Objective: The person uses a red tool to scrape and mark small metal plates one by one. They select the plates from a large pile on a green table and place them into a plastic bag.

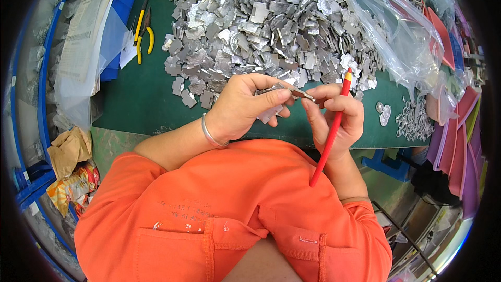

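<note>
Yellow-handled pliers (pixel 144 29) lie far left on the green tabletop (pixel 151 99); beside me, over its near edge, the left hand (pixel 240 99) pinches flat metal pieces (pixel 270 114) before their heap (pixel 271 21); the right hand (pixel 336 117) fingers one's end, gripping a red pencil (pixel 330 138); rings (pixel 415 121) lie right.

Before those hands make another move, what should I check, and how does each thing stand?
1. Left hand has a grip on metal pieces: ok.
2. Exact count of pieces in that hand: cannot tell, fingers cover some.
3. Red pencil is secure in the right hand: ok, it is tucked between the fingers.
4. Pliers are away from the hands: ok, they lie on the green table, left of the metal pile.
5. Clear plastic bag is off the pile: not ok, it overlaps the right side.
</note>
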